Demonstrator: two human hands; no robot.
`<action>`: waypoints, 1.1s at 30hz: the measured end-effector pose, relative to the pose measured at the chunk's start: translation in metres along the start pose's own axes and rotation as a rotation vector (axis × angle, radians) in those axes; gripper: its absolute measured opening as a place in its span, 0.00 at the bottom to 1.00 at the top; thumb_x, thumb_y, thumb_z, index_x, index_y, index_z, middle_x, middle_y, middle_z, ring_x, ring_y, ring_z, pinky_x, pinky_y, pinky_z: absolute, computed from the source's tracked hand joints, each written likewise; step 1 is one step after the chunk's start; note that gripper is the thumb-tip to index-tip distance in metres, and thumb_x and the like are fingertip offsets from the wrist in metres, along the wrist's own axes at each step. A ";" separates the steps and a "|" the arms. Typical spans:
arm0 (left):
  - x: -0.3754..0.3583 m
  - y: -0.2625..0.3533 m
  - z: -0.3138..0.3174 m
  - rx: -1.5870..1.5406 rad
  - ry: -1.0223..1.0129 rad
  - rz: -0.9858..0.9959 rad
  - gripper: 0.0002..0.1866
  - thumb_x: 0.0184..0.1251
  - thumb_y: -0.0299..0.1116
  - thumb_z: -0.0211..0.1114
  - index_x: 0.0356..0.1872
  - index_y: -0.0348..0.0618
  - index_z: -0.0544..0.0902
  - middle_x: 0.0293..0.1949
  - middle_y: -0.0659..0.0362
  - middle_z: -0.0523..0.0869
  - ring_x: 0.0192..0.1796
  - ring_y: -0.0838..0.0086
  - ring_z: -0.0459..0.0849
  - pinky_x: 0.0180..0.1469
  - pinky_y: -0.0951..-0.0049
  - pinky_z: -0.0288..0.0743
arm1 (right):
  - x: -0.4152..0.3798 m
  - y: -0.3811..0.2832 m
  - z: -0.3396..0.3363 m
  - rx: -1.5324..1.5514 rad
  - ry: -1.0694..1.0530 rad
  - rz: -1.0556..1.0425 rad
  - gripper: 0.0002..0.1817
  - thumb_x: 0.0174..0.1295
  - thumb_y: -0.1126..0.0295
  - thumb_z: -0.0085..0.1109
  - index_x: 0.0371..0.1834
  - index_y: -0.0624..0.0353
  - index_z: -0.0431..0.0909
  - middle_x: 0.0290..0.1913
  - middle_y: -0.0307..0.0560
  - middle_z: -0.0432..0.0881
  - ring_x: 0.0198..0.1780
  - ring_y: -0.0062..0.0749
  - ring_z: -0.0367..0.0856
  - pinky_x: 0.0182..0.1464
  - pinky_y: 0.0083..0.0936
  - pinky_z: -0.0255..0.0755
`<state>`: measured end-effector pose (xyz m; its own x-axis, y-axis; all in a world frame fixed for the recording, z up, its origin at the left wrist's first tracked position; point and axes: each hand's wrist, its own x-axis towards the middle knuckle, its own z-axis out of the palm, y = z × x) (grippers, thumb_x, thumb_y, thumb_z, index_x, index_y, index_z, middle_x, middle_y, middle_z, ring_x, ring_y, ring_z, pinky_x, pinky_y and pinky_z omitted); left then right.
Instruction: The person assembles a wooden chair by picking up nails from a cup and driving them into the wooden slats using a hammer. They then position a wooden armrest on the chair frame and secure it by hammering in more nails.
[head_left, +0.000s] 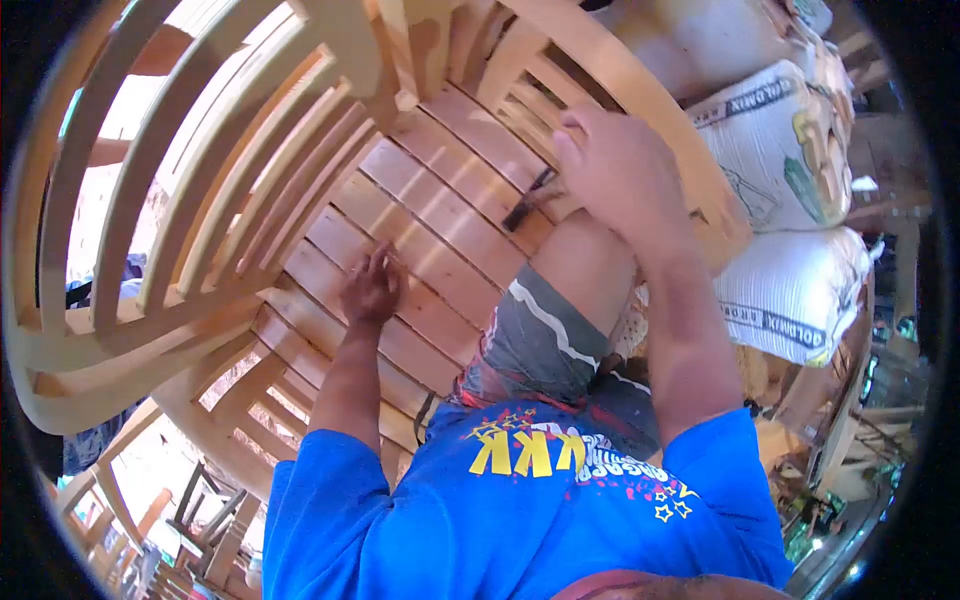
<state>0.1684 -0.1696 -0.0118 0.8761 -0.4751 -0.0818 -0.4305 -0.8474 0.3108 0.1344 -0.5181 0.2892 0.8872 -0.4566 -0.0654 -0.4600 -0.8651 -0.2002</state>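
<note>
My left hand (372, 288) is at the slatted wooden seat (440, 270), its fingers bent and drawn together at the tips. Anything pinched between them is too small to make out. My right hand (622, 165) is raised above my bent leg, closed around the handle of a hammer (530, 200). The hammer's dark head hangs over the right part of the slats, apart from my left hand. Light wooden boards with narrow dark gaps between them form the seat.
A curved slatted wooden backrest (200, 180) rises on the left. Another curved wooden side (700, 170) stands on the right. Beyond it are stacked white printed sacks (790, 290). More wooden furniture pieces (225, 520) stand at the lower left.
</note>
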 end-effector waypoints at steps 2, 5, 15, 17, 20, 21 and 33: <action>0.005 0.001 0.000 0.005 -0.003 0.004 0.27 0.69 0.43 0.63 0.70 0.65 0.77 0.53 0.55 0.88 0.48 0.53 0.89 0.48 0.51 0.85 | 0.002 0.012 0.004 0.062 0.044 -0.008 0.15 0.69 0.60 0.62 0.52 0.56 0.86 0.41 0.59 0.89 0.46 0.54 0.88 0.50 0.46 0.81; 0.005 -0.006 -0.001 0.034 -0.040 0.030 0.28 0.68 0.42 0.63 0.70 0.63 0.77 0.53 0.54 0.88 0.47 0.54 0.89 0.48 0.51 0.84 | -0.003 0.016 0.009 0.127 0.025 0.071 0.16 0.70 0.58 0.60 0.52 0.57 0.86 0.43 0.58 0.90 0.47 0.56 0.88 0.51 0.47 0.80; 0.004 -0.007 -0.008 -0.153 0.076 0.049 0.22 0.71 0.47 0.65 0.64 0.58 0.79 0.48 0.56 0.90 0.45 0.54 0.90 0.49 0.52 0.84 | -0.063 -0.038 0.003 0.237 -0.134 -0.113 0.16 0.66 0.65 0.65 0.52 0.62 0.86 0.44 0.58 0.89 0.45 0.49 0.89 0.49 0.38 0.80; 0.004 -0.013 0.001 -0.109 0.046 0.021 0.21 0.73 0.48 0.64 0.62 0.54 0.80 0.48 0.54 0.90 0.44 0.55 0.90 0.50 0.54 0.84 | -0.070 -0.039 -0.001 0.236 -0.201 -0.119 0.17 0.67 0.63 0.65 0.54 0.59 0.86 0.46 0.57 0.89 0.49 0.54 0.88 0.52 0.44 0.80; 0.012 0.004 -0.006 -0.535 0.006 -0.173 0.20 0.77 0.48 0.62 0.60 0.49 0.81 0.49 0.50 0.90 0.46 0.56 0.90 0.51 0.56 0.83 | -0.085 -0.037 -0.007 0.130 -0.237 -0.119 0.19 0.67 0.62 0.65 0.58 0.58 0.84 0.47 0.55 0.90 0.51 0.57 0.87 0.54 0.48 0.80; 0.017 0.017 -0.016 -0.759 -0.009 -0.267 0.20 0.78 0.48 0.62 0.60 0.48 0.82 0.50 0.49 0.90 0.48 0.56 0.90 0.52 0.56 0.83 | -0.090 -0.037 -0.008 0.078 -0.240 -0.121 0.20 0.67 0.62 0.66 0.60 0.57 0.84 0.47 0.55 0.90 0.51 0.57 0.87 0.55 0.49 0.80; -0.021 0.220 -0.130 -1.277 -0.423 0.362 0.34 0.86 0.56 0.46 0.78 0.40 0.68 0.57 0.54 0.84 0.54 0.67 0.83 0.56 0.64 0.78 | -0.145 -0.002 0.006 0.266 -0.416 -0.094 0.18 0.64 0.65 0.68 0.55 0.58 0.81 0.46 0.61 0.88 0.50 0.66 0.85 0.52 0.56 0.79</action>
<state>0.0831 -0.3151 0.1818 0.5296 -0.8481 -0.0179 0.0778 0.0276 0.9966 0.0072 -0.4491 0.2934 0.8883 -0.2108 -0.4080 -0.4002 -0.7910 -0.4627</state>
